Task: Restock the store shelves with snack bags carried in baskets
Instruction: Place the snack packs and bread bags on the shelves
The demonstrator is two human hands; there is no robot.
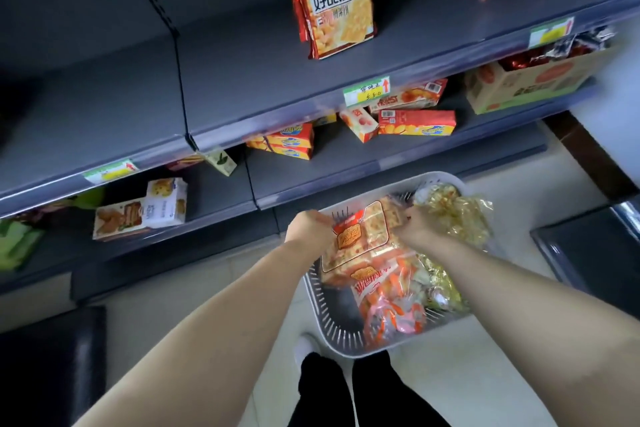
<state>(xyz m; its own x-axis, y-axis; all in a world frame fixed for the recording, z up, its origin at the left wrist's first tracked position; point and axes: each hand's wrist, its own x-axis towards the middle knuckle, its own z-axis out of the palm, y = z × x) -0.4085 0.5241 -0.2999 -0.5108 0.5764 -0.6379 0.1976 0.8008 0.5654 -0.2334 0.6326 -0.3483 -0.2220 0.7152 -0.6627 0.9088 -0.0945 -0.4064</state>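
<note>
Nearest: the person's black trousers, standing over a white slatted basket that sits on the pale floor just in front of the feet.

Basket contents: a clear bag of orange-wrapped snacks at the near end and a bag of gold-wrapped sweets spilling over the far right rim. The cracker bag lies on top, between them.

Left hand: fingers curled round the left edge of the cracker bag. Right hand: grips the opposite edge, wedged against the gold bag (fingertips hidden, so the hold is read from the wrist and knuckles). Judgement: the two-sided grip suits a wide, soft pack that would sag or snag its neighbours if lifted by one corner. The bag is not yet clear of the basket.

Beyond: the bottom shelf holds loose red biscuit boxes, some tipped on their sides. Above it, the shelf edge carries a price label.

Farthest: similar-looking red cracker bags stand upright in a row on the middle shelf, with bare shelf to their left. This is the likely destination, since stock is faced upright there.
</note>
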